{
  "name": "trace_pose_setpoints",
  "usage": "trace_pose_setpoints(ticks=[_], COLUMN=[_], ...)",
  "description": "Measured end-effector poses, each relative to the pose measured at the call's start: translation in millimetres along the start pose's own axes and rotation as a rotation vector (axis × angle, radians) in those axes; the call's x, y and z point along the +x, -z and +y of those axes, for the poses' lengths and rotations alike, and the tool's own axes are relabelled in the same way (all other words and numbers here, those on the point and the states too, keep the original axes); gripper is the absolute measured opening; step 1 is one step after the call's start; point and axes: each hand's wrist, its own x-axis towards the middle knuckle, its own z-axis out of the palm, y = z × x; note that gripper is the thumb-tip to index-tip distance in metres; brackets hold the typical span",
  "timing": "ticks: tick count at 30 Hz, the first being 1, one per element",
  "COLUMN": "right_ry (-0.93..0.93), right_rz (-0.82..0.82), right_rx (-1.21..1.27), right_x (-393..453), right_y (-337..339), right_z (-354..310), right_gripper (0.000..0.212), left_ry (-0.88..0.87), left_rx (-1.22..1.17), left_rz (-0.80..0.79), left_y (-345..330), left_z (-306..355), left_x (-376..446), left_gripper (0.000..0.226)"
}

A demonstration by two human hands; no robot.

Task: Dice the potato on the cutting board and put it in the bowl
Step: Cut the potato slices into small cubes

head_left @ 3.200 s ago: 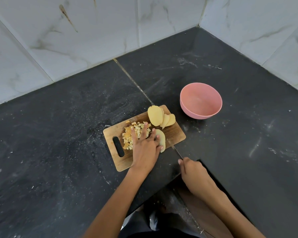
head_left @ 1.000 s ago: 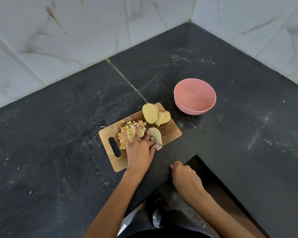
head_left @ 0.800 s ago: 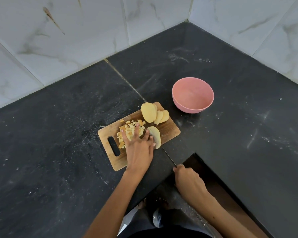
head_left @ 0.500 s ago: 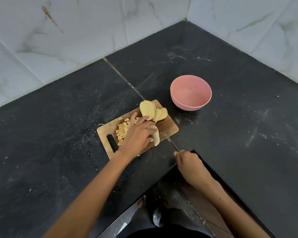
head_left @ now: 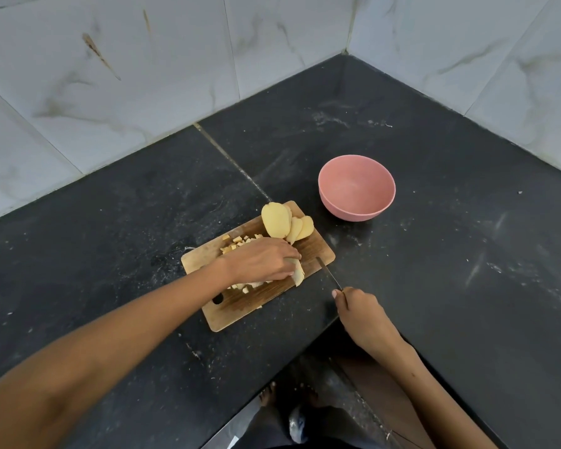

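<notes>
My left hand [head_left: 262,262] has swung in from the left to pin a pale potato slice [head_left: 298,274] on the wooden cutting board [head_left: 318,251], right hand [head_left: 360,311] gripping the thin knife [head_left: 327,274], so dicing resumes; pink bowl [head_left: 357,188] empty.

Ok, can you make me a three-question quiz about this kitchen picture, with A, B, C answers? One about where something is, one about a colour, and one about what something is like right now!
1. Where are the big potato slices?
A. in the bowl
B. on the cutting board
C. on the floor

2. What colour is the bowl?
A. pink
B. green
C. white

3. What is inside the bowl?
A. diced potato
B. water
C. nothing

Answers:
1 B, the slices lean together at the board's far corner.
2 A, it is pink inside and out.
3 C, its inside is bare; the diced potato lies on the board by the left hand.
</notes>
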Motion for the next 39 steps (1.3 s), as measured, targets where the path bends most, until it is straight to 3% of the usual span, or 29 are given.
trace_pose_setpoints(ticks=[3,7,11,14,22,33,39], right_ry=[-0.004,-0.001,0.005,0.014,0.005,-0.026,0.002], right_rz=[-0.002,0.027,0.064,0.096,0.111,0.073,0.076], right_rx=[0.021,0.011,-0.021,-0.048,-0.112,-0.268,-0.143], right_x=[4.0,11.9,18.9,22.5,32.1,3.6,-5.0], right_y=[0.5,-0.1,-7.7,-15.4,-26.9,-47.8,-41.2], right_z=[-2.7,-7.8,-14.1,-18.5,-23.8,-7.7,1.4], right_gripper=[0.035,0.036,0.033,0.031,0.034,0.03,0.03], left_ry=[0.152,0.497,0.804,0.927,0.918,0.976,0.975], left_rx=[-0.031,-0.135,-0.173,-0.216,-0.41,-0.411,-0.387], left_rz=[0.052,0.167,0.292,0.394,0.533,0.467,0.482], left_y=[-6.3,-16.4,-27.4,-33.6,-40.0,-31.5,-30.0], left_z=[9.5,31.7,55.1,65.8,62.7,63.5,68.5], left_x=[5.5,14.0,17.8,22.1,17.9,26.3,24.6], left_gripper=[0.013,0.025,0.019,0.008,0.01,0.01,0.013])
